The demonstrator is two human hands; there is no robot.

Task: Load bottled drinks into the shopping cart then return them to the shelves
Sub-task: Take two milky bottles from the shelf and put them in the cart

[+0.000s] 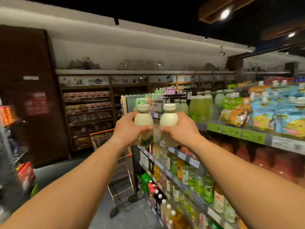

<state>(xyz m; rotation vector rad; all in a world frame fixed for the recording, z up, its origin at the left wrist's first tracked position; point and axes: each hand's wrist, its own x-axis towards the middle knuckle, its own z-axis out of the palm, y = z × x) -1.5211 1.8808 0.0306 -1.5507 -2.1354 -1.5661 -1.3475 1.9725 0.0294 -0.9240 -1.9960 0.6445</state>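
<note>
From the head camera, the left hand grips one pale yellow bottle, fingers wrapped around its body; the right hand grips a second pale bottle the same way. Both bottles are upright, side by side, white-capped, held in front of the drinks shelves. Their labels and the green shelf price tags are too blurred to read. An orange-handled shopping cart stands on the floor below, beside the shelf end.
</note>
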